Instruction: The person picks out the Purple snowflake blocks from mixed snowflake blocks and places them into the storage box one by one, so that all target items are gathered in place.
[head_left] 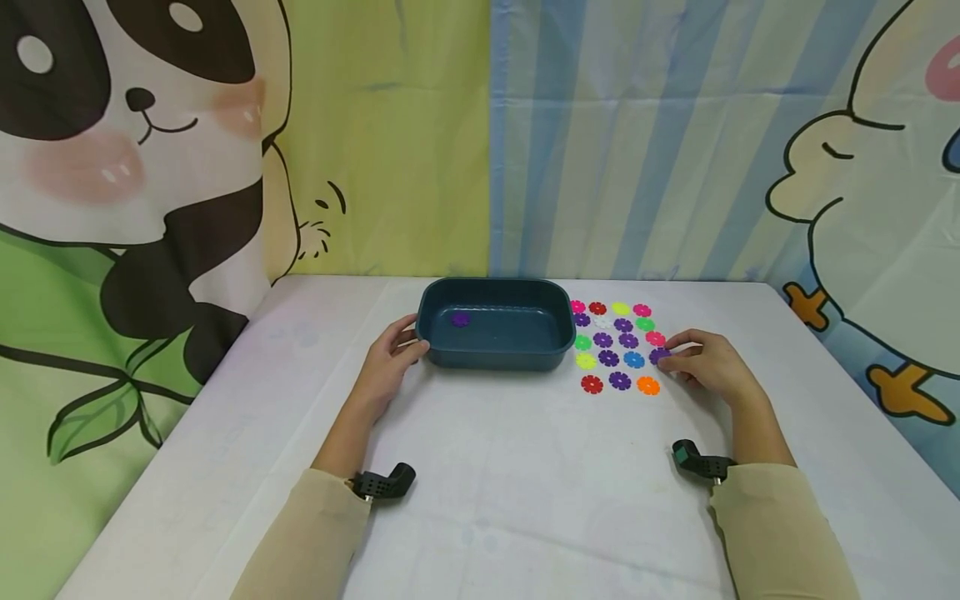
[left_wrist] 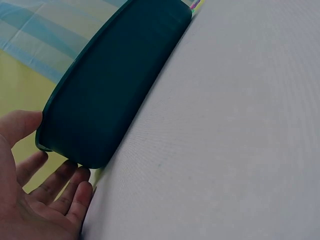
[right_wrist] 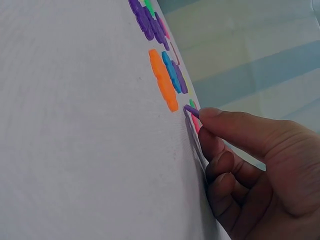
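Observation:
A dark teal plastic tub (head_left: pixel 495 359) stands on the white table, with one purple flower-shaped disc (head_left: pixel 461 319) inside. My left hand (head_left: pixel 392 358) holds the tub's left end, thumb at the near corner and fingers along the end wall. To the right of the tub, several colourful flower-shaped discs (head_left: pixel 633 359) lie flat in rough rows. At their right edge my right hand (head_left: pixel 705 364) pinches a purple flower disc (right_wrist: pixel 192 111) between thumb and index finger, tilted up at the table. In the right wrist view an orange flower disc (right_wrist: pixel 163 80) lies close by.
The white table (head_left: pixel 525 483) runs back to printed curtains with a panda (head_left: pixel 150 158) on the left and stripes (head_left: pixel 637 150) in the middle. Black camera mounts (head_left: pixel 384 482) are worn on both wrists, over beige sleeves (head_left: pixel 307 533).

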